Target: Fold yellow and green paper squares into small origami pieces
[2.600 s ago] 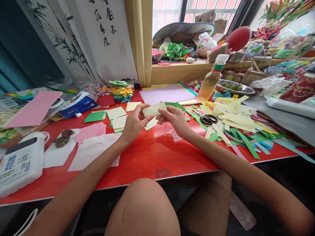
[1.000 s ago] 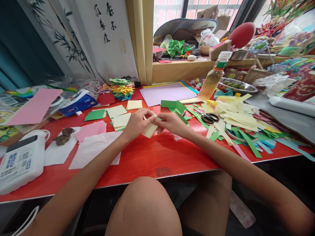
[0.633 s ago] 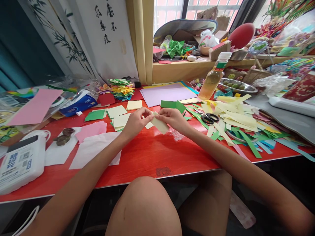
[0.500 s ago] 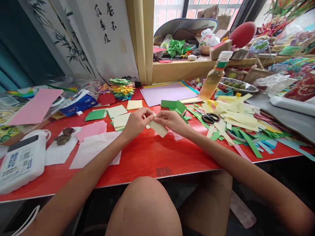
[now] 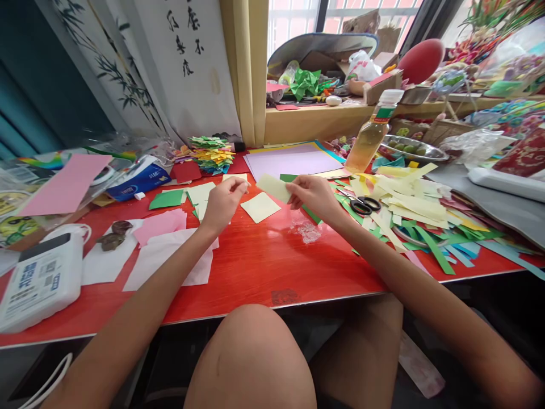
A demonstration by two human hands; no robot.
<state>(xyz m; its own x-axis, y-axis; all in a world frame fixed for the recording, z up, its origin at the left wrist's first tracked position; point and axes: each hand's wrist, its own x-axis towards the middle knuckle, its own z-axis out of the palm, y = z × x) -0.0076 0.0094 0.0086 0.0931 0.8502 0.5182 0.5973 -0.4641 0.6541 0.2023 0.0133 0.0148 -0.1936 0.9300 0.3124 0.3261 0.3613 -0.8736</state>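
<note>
My right hand (image 5: 313,196) pinches a pale yellow piece of paper (image 5: 271,186) by its right side, holding it above the red table. Below that piece, a pale yellow square of paper (image 5: 260,208) lies flat on the table between my hands. My left hand (image 5: 225,201) is raised on the left with thumb and fingers pressed together. Whether anything is between its fingertips I cannot make out. Pale yellow paper squares (image 5: 200,193) lie just behind my left hand, partly covered by it. Green paper (image 5: 288,178) shows behind my right hand.
Black-handled scissors (image 5: 361,205) lie among paper strips (image 5: 415,199) on the right. A bottle (image 5: 370,133) stands behind them. Purple sheets (image 5: 289,158) and a stack of folded papers (image 5: 210,154) are at the back. White tissue (image 5: 170,264) and a white box (image 5: 40,281) lie left.
My hands have moved apart. The paper both hands held is now in my right hand only, and a pale yellow square now shows on the table between them.
</note>
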